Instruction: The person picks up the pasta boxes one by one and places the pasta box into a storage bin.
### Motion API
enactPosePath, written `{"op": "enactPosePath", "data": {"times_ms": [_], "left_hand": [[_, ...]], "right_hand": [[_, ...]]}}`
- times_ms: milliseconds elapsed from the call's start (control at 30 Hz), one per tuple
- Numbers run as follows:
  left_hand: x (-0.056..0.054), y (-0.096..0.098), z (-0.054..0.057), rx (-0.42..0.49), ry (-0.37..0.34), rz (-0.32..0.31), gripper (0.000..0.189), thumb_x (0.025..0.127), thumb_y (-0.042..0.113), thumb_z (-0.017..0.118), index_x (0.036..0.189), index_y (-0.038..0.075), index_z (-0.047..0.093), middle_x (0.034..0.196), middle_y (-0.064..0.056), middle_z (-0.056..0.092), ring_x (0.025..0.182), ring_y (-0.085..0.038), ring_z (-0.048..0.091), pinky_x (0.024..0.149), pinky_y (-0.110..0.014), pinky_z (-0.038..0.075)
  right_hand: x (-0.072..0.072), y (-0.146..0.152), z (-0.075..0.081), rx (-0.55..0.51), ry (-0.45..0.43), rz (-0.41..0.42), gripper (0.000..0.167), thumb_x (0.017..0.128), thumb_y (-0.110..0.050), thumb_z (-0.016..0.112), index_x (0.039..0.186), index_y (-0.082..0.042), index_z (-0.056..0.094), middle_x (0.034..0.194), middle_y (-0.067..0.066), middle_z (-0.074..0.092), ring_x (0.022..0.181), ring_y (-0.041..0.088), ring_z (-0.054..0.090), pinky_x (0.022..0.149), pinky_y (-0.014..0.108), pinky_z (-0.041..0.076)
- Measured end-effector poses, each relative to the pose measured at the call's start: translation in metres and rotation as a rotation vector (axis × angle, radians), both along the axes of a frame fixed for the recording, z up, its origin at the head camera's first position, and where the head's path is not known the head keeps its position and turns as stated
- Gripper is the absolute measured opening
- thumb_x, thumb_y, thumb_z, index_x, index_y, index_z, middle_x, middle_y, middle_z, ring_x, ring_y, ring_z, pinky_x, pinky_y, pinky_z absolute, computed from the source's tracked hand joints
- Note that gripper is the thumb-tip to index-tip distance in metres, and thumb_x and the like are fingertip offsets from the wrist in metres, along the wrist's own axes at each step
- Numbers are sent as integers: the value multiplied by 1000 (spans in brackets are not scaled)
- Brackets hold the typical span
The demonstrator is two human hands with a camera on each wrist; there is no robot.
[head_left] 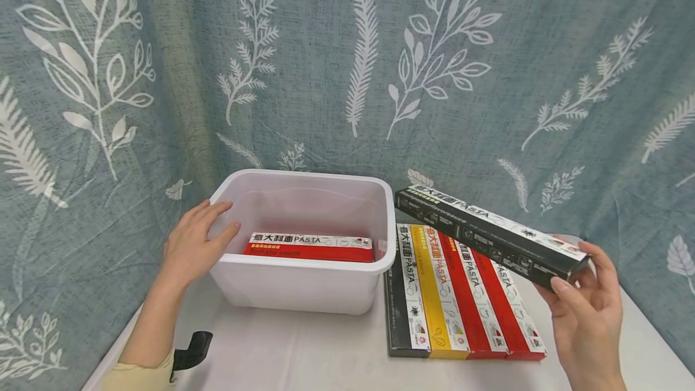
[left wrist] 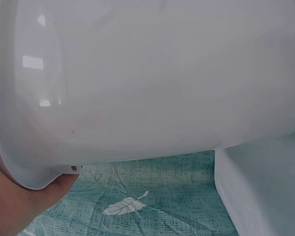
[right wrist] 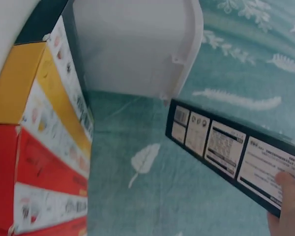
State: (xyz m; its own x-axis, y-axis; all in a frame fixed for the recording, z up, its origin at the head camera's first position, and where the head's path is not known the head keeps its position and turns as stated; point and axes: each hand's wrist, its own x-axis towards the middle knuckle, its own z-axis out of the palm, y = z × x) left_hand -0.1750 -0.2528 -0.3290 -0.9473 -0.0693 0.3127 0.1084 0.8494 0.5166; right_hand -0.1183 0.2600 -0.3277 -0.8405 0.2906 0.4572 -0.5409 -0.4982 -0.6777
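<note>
My right hand (head_left: 589, 309) grips a long black pasta box (head_left: 488, 231) by its near right end, raised and tilted over a row of boxes. Its far end comes up beside the right rim of a white plastic bin (head_left: 304, 285). The box's printed label side (right wrist: 231, 147) faces the right wrist camera. On the bin's left rim rests my left hand (head_left: 198, 243), fingers and thumb spread and relaxed; the left wrist view has the bin's smooth outer wall (left wrist: 152, 83) close up. Inside the bin lies a red pasta box (head_left: 312, 248).
Right of the bin, a black box (head_left: 402, 318), a yellow box (head_left: 434, 300) and red boxes (head_left: 518, 306) lie side by side on the white table (head_left: 282, 355). A leaf-patterned blue-green curtain (head_left: 315, 77) hangs behind and along both sides.
</note>
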Motion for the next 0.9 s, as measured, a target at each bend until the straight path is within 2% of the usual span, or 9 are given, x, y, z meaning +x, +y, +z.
{"op": "enactPosePath", "data": {"times_ms": [200, 367, 433, 600, 767, 900], "left_hand": [[0, 0, 0, 2, 1, 2, 55, 97, 37, 54, 140, 3, 49, 147, -28, 38, 138, -47, 27, 95, -76, 23], [0, 0, 0, 11, -1, 1, 55, 98, 38, 53, 140, 4, 49, 147, -28, 38, 138, -46, 26, 95, -77, 22], [0, 0, -1, 13, 2, 3, 55, 98, 38, 53, 140, 3, 49, 147, -28, 38, 138, -46, 26, 95, -77, 22], [1, 0, -1, 16, 6, 5, 56, 98, 39, 53, 140, 4, 49, 148, -28, 37, 138, -47, 26, 94, -77, 22], [1, 0, -1, 16, 6, -3, 56, 98, 40, 52, 141, 4, 48, 148, -27, 37, 138, -46, 26, 94, -77, 22], [1, 0, -1, 14, 18, -9, 56, 98, 40, 52, 140, 3, 49, 147, -28, 39, 137, -47, 27, 94, -77, 23]], "right_hand": [[-8, -10, 2, -93, 75, 104, 52, 87, 23, 34, 134, 1, 41, 134, 22, 48, 113, 30, 59, 85, 40, 54], [-9, -22, 6, -5, 44, 145, 52, 89, 19, 34, 136, -1, 42, 136, 19, 50, 115, 27, 58, 87, 36, 54], [-9, -28, 9, 67, 10, 132, 52, 90, 16, 36, 137, -4, 43, 136, 17, 51, 114, 24, 58, 87, 34, 54], [-14, -43, 11, 152, -20, 170, 52, 90, 14, 39, 137, -8, 45, 137, 14, 51, 111, 21, 60, 89, 31, 53], [-22, -56, 11, 170, 0, 243, 56, 89, 16, 40, 140, -8, 43, 140, 16, 49, 110, 21, 58, 88, 32, 54], [-29, -70, 17, 227, -32, 242, 61, 87, 17, 43, 143, -8, 43, 140, 16, 50, 111, 23, 58, 88, 32, 54]]}}
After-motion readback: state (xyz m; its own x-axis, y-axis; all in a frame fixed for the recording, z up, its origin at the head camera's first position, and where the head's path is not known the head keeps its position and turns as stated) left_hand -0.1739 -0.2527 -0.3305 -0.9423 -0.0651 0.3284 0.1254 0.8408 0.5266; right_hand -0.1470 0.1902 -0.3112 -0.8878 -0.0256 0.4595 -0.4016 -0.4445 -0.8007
